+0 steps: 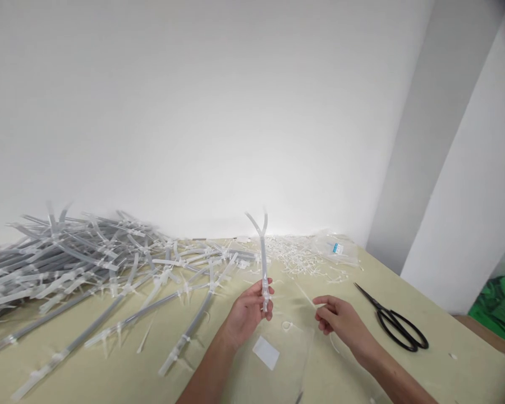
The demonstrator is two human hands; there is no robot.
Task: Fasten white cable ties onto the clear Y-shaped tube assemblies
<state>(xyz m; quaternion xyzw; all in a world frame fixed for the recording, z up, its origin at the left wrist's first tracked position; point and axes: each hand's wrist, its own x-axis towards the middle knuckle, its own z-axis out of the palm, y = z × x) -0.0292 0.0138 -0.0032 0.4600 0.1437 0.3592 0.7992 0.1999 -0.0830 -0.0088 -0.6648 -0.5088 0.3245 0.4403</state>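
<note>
The left hand (244, 315) pinches a forked tube (264, 258), right hand (340, 320) a white tie (305, 294), labelled clear bag (348, 252) beyond.

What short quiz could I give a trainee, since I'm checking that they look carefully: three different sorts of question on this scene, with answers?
1. True or false: the scissors lie to the right of the right hand.
2. Fill in: the pile of tubes is on the ____ side of the table.
3. What is in the left hand? A) scissors B) forked tube C) bag

Key: 1 true; 2 left; 3 B
</note>
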